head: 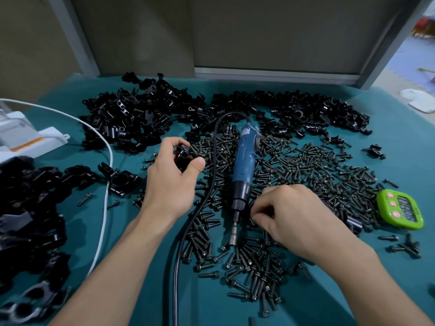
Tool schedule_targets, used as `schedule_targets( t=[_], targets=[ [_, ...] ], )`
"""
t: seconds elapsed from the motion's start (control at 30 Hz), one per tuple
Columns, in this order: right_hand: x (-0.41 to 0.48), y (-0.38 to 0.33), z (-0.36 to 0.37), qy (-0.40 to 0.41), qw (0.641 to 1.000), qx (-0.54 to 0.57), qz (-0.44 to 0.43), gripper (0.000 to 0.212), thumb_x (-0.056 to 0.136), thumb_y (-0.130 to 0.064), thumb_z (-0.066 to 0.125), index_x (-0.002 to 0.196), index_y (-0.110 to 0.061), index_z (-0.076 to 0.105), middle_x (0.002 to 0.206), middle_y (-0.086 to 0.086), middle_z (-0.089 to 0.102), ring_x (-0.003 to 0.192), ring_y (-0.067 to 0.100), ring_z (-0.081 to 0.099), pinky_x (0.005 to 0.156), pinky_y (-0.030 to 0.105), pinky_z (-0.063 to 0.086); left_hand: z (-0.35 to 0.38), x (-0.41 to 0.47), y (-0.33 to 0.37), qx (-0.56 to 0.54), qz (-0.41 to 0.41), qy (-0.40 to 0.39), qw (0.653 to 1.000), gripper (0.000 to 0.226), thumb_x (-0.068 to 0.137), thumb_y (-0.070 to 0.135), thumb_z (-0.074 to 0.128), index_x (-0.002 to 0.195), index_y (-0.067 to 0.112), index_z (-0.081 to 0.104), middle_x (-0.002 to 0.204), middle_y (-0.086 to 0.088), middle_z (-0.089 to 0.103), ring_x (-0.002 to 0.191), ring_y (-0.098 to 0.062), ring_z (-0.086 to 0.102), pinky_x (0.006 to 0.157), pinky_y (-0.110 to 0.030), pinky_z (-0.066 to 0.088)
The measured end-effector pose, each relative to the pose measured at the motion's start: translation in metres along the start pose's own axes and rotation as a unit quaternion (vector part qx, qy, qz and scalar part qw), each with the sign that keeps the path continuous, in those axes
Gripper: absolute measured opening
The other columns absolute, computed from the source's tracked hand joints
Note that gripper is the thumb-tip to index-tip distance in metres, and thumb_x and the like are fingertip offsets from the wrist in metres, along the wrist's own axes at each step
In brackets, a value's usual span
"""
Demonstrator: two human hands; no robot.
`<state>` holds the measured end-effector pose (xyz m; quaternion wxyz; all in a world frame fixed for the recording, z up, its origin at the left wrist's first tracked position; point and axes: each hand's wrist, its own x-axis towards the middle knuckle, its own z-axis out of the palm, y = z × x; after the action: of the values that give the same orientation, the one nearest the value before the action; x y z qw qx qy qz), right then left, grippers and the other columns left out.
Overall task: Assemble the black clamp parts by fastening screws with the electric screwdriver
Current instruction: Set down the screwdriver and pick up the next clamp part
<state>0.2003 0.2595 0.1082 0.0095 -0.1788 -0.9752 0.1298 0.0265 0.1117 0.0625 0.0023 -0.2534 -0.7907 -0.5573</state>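
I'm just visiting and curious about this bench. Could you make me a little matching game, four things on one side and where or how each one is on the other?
Things:
1. electric screwdriver
2. green timer
3. left hand
4. right hand

States:
A. reaching into the loose screws
B. lying unheld between the hands
C. holding a black clamp part
D. at the right edge of the screw pile

Pairs: 1-B, 2-D, 3-C, 4-A

Glossy black clamp parts point(131, 118) and dull dark metal screws point(306, 170) lie on matt teal cloth point(400, 142).
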Motion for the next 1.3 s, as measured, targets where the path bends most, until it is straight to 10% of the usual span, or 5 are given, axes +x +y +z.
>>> schedule_targets(
  t=[0.6, 0.9, 1.3],
  targets=[
    [0.012, 0.011, -0.014, 0.059, 0.983, 0.103, 0.142, 0.028, 0.095, -0.016, 0.064, 0.071, -0.029, 0.066, 0.056, -0.011, 0.066, 0.040, 0.003, 0.057, 0.036, 0.015, 0.041, -0.001, 0.002, -0.005, -0.016, -0.020, -0.035, 0.999, 0.030, 0.094, 0.026, 0.074, 0.101, 0.047, 0.053, 0.080, -0.003, 0.068, 0.045, -0.004, 0.045, 0.047, -0.017, 0.041],
    [0.016, 0.028, -0.015, 0.044, 0.979, 0.151, 0.128, 0.034, 0.087, -0.007, 0.078, 0.071, -0.037, 0.078, 0.055, -0.022, 0.063, 0.051, -0.011, 0.059, 0.041, 0.007, 0.039, -0.001, 0.005, -0.009, -0.008, -0.017, -0.028, 0.999, 0.029, 0.093, 0.029, 0.075, 0.102, 0.046, 0.053, 0.081, -0.013, 0.066, 0.045, -0.005, 0.040, 0.048, -0.019, 0.039],
    [0.006, 0.006, -0.009, -0.036, 0.988, 0.069, 0.134, 0.027, 0.077, -0.049, 0.086, 0.062, -0.029, 0.074, 0.054, -0.015, 0.068, 0.046, 0.004, 0.062, 0.048, 0.020, 0.051, 0.002, 0.006, -0.010, 0.015, -0.014, -0.035, 0.999, 0.028, 0.093, 0.031, 0.075, 0.104, 0.046, 0.053, 0.087, -0.010, 0.071, 0.051, -0.017, 0.054, 0.051, -0.025, 0.046]
  ],
)
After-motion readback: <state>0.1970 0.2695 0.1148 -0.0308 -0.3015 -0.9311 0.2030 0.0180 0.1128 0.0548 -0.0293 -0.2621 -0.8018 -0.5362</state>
